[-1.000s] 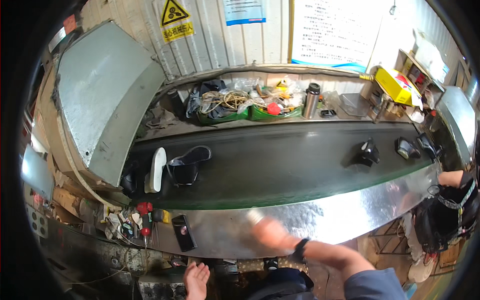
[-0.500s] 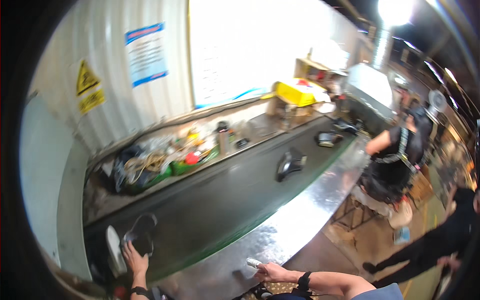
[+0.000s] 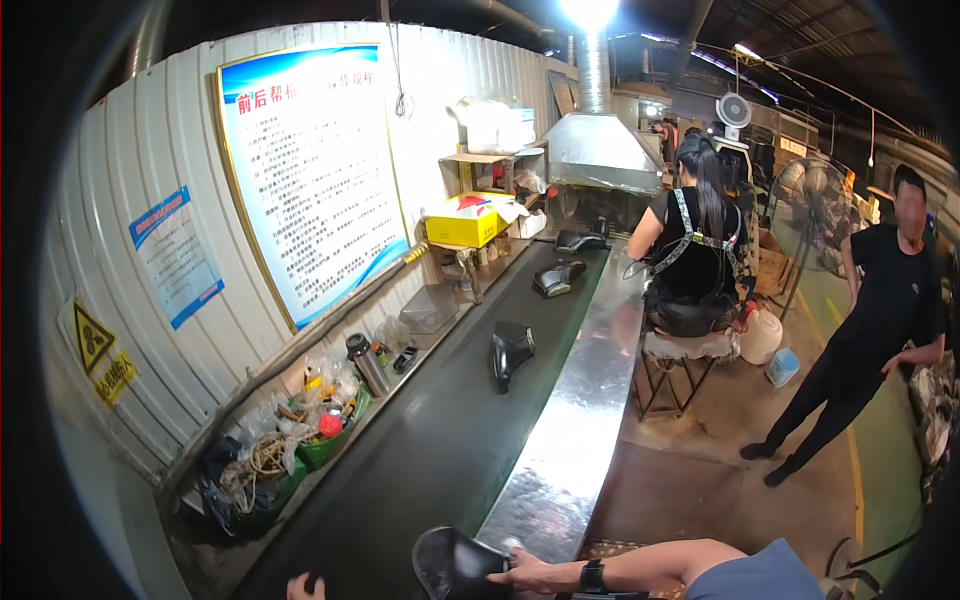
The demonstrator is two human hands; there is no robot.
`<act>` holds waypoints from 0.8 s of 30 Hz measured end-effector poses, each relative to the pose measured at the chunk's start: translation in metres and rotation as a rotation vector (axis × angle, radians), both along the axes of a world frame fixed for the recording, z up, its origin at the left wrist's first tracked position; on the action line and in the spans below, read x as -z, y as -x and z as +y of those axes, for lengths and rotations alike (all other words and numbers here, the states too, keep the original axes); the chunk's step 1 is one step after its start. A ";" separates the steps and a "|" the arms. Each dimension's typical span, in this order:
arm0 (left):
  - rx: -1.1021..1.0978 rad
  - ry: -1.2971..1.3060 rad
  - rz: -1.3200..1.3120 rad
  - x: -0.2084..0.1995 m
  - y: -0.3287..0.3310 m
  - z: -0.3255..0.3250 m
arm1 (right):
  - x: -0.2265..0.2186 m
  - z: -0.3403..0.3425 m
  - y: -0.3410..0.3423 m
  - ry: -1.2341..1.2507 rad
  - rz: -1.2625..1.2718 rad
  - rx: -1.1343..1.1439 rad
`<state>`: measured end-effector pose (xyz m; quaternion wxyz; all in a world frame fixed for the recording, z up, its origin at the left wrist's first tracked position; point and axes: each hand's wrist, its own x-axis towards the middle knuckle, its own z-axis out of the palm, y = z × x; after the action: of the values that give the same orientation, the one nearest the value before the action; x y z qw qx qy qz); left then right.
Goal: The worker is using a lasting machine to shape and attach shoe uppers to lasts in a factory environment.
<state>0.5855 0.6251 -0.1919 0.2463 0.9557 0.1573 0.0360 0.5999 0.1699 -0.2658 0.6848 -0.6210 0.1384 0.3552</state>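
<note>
My right hand (image 3: 522, 572) is closed on the edge of a glossy black shoe (image 3: 455, 566), at the near end of the conveyor belt. Something small and white (image 3: 512, 544) shows at this hand's fingers; whether it is held or wrapped round a finger I cannot tell. My left hand (image 3: 303, 588) is mostly cut off by the lower edge. Its visible fingertips are apart over the dark belt, with no object discernible between them. Farther along the belt (image 3: 400, 470) stand other black shoes, the nearest (image 3: 511, 354) at mid-belt and another (image 3: 558, 278) beyond.
A shiny metal ledge (image 3: 560, 440) runs along the belt's right side. Left of it lie a cluttered green bag (image 3: 325, 445) and a flask (image 3: 367, 362). A yellow box (image 3: 468, 222) stands farther back. One co-worker (image 3: 695, 240) sits beside the belt; another person (image 3: 890, 310) stands at right.
The view has swung to the right and up along the belt. The left hand has dropped to the lower edge, away from a dark item. A black shoe is now at my right hand.
</note>
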 end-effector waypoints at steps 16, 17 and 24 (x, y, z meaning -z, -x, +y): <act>-0.861 0.170 0.263 0.091 0.214 0.120 | -0.004 -0.047 -0.041 -0.701 0.528 0.177; -0.740 0.527 0.039 0.046 0.190 0.071 | 0.000 -0.055 -0.042 -0.645 0.488 0.153; -0.094 -0.593 -0.096 -0.054 0.130 -0.081 | -0.026 -0.082 -0.040 -0.474 0.442 0.130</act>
<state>0.4558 0.5443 -0.1374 -0.0384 0.9748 0.1722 0.1367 0.6401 0.0875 -0.2395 0.7848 -0.3421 0.2365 0.4594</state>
